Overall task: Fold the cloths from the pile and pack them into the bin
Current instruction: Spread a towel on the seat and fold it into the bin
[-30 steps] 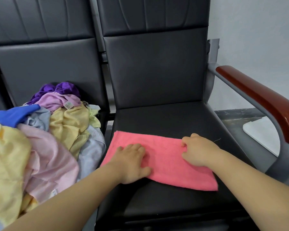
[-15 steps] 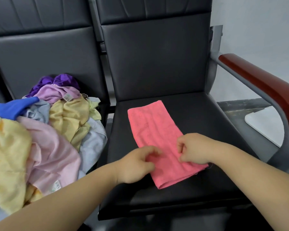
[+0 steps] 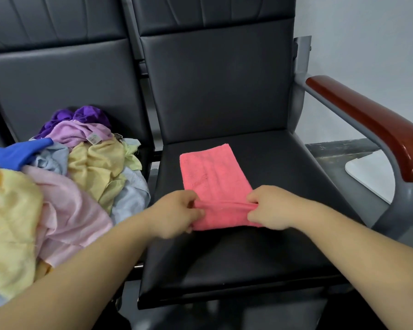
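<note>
Pale wall [image 3: 367, 44] fills the two o'clock corner behind a row of black padded seats. The seat [image 3: 236, 258] straight ahead of me is my folding surface. On its neighbour at nine o'clock sits the pile [image 3: 65, 186], a loose heap of yellow, pink, lilac, purple, blue and grey cloths, none of them folded. A wooden armrest [image 3: 367, 125] runs along at three o'clock, and beyond it lies a white shape [image 3: 377, 175]; I cannot tell whether that is the bin.

The coral cloth [image 3: 212, 172] lies flat on the seat as a long strip running from six towards twelve o'clock, already doubled by the look of its edges. My left hand [image 3: 177, 213] pinches its near end at the seven o'clock corner and my right hand [image 3: 270, 208] pinches the five o'clock corner. Both are closed on the fabric, which is raised into a small ridge between them.

It looks like light, limp terry with no stiffness, so I expect it to sag wherever it is unsupported. Holding both near corners and keeping the edge taut should let me carry it to the twelve o'clock end squarely. The seat covering looks smooth, so the lower layer may slide.
</note>
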The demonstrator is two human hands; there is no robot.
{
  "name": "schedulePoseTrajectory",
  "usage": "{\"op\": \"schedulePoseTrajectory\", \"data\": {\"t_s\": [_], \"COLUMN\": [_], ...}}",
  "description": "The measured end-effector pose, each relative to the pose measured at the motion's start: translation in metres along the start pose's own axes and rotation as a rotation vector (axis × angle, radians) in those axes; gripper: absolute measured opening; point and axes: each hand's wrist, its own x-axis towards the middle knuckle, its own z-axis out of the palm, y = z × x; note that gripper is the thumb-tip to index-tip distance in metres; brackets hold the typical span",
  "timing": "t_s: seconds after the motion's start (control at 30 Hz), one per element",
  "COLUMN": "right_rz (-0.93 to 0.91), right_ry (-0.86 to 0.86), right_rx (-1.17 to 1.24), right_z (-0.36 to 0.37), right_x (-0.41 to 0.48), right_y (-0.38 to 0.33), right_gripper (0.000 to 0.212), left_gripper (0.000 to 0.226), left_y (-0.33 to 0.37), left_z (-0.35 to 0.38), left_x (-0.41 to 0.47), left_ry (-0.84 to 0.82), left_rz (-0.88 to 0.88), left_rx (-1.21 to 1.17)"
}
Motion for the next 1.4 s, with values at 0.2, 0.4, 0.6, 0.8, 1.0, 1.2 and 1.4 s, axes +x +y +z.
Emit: {"op": "schedulePoseTrajectory", "data": {"t_s": [0.2,0.4,0.6,0.8,1.0,1.2,1.4], "right_rz": [0.104,0.171,0.18,0.289,0.354,0.198,-0.049], "right_ry": [-0.321,-0.035,0.226,0.199,-0.029,0.123,0.467], "right_rx": [0.727,0.845,0.771,0.421,0.27,0.715,0.422], "right_z": [-0.015,-0.017,-0.012,-0.007,-0.007,0.0,-0.078], "right_x": [-0.006,0.019,0.048,0.069,0.062,0.055,-0.007], "right_y": [0.006,0.005,0.002,0.009,0.008,-0.015,-0.003], "right_gripper": [0.014,0.017,0.012,0.043,0.044,0.016,0.02], "left_gripper": [0.02,0.014,0.007,0.046,0.027,0.008,0.017], "left_y": [-0.008,-0.011,-0.016,-0.037,-0.03,-0.016,0.049], "left_z": [-0.031,-0.024,-0.018,-0.005,0.001,-0.015,-0.031], "left_x": [-0.016,0.008,0.048,0.071,0.058,0.051,0.037], "left_ry": [-0.359,0.043,0.327,0.454,0.107,0.179,0.216], "left_rz": [-0.299,-0.21,-0.125,-0.255,-0.305,-0.309,-0.001], "left_rx": [-0.407,-0.454,-0.418,-0.199,0.056,-0.522,-0.604]}}
